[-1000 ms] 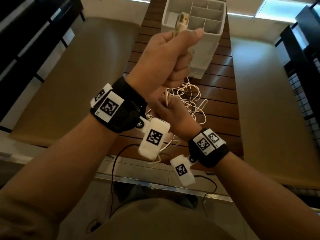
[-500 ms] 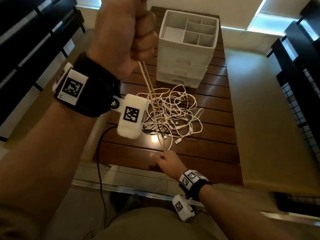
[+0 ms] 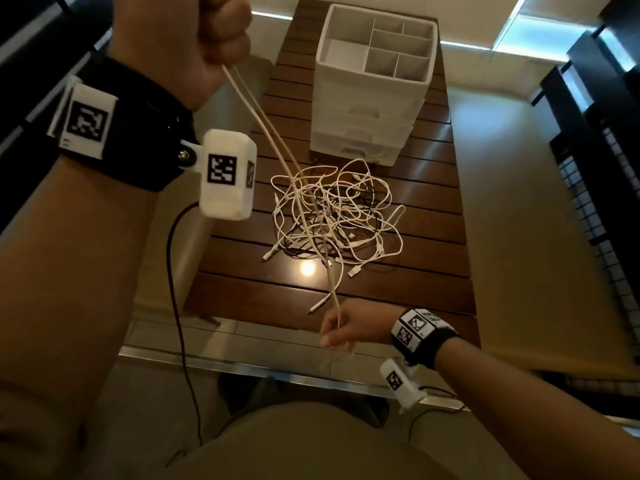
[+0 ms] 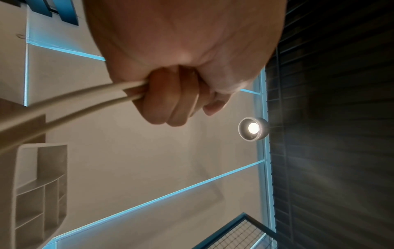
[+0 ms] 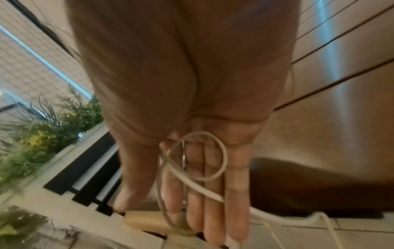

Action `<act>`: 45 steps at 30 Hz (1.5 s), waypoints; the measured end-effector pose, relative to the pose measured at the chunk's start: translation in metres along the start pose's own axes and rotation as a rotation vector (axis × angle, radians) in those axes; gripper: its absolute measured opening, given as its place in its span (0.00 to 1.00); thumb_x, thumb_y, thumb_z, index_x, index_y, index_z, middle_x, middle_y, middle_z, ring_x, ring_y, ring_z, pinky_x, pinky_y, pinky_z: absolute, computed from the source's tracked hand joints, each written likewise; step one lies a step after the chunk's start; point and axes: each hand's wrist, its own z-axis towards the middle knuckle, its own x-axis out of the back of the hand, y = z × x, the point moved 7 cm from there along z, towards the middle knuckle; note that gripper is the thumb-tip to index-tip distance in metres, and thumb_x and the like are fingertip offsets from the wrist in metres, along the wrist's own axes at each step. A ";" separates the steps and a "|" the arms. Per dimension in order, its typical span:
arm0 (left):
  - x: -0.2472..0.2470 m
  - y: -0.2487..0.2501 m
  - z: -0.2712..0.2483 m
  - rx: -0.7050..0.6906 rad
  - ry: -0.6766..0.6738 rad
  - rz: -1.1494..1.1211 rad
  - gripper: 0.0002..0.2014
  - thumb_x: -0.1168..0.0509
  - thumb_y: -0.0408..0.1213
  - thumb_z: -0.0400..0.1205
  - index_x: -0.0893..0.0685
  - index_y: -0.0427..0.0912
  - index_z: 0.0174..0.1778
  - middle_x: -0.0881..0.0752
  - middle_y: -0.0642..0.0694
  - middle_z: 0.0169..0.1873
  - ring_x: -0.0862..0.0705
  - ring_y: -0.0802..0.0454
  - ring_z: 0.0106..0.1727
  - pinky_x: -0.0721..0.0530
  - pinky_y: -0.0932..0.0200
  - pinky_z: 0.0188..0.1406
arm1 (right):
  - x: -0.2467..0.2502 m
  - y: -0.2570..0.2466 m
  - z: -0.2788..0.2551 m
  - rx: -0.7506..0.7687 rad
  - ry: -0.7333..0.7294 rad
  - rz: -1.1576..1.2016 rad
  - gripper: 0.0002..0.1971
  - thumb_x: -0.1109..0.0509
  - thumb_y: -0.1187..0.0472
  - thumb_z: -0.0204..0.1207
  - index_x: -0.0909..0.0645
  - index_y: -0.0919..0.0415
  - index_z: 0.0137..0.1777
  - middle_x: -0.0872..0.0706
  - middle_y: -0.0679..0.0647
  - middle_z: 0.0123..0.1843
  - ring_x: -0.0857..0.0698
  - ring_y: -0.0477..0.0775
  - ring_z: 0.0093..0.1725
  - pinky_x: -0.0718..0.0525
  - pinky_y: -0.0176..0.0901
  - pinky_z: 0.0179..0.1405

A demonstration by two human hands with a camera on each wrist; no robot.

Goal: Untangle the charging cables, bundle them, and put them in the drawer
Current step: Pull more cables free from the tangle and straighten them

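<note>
My left hand [image 3: 211,32] is raised high at the upper left, its fist gripping two strands of a white cable [image 3: 277,147]; the left wrist view shows the fingers [image 4: 175,99] curled round both strands [image 4: 64,107]. The cable runs taut down to my right hand [image 3: 341,329] at the table's near edge. There the cable [image 5: 221,151] loops over the palm and passes between thumb and forefinger. One plug end [image 3: 318,308] dangles just above that hand. A tangle of white and black cables [image 3: 346,209] lies mid-table. Behind it stands the white drawer unit [image 3: 367,109], drawers closed.
The slatted dark wooden table [image 3: 433,271] has tan benches on both sides [image 3: 519,202]. Black metal racks [image 3: 606,133] line the right edge. A black wire [image 3: 173,271] hangs from my left wrist camera. A ceiling lamp [image 4: 252,128] glares in the left wrist view.
The hands were together over the tangle. The left hand rose up and left, the right dropped to the near table edge, and the white cable was drawn out taut between them.
</note>
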 end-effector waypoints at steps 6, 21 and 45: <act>0.004 -0.013 0.002 0.015 0.037 0.026 0.22 0.60 0.33 0.93 0.44 0.52 0.31 0.41 0.57 0.21 0.44 0.61 0.20 0.42 0.69 0.20 | 0.018 -0.001 -0.004 0.005 0.102 0.023 0.08 0.24 0.56 0.82 0.11 0.51 0.60 0.08 0.44 0.55 0.08 0.45 0.53 0.10 0.48 0.57; -0.046 -0.050 -0.015 0.175 -0.049 0.052 0.25 0.41 0.42 0.93 0.33 0.53 0.27 0.40 0.55 0.20 0.46 0.53 0.19 0.44 0.63 0.16 | 0.057 -0.025 -0.023 0.021 0.306 -0.007 0.06 0.21 0.57 0.81 0.11 0.59 0.52 0.09 0.50 0.39 0.14 0.37 0.33 0.18 0.30 0.32; -0.031 -0.022 0.001 0.100 -0.002 0.033 0.25 0.50 0.40 0.94 0.41 0.53 0.27 0.42 0.55 0.20 0.46 0.56 0.20 0.42 0.63 0.17 | 0.005 0.004 -0.020 -0.205 -0.011 0.248 0.13 0.38 0.71 0.86 0.14 0.66 0.64 0.10 0.70 0.61 0.08 0.58 0.48 0.07 0.63 0.59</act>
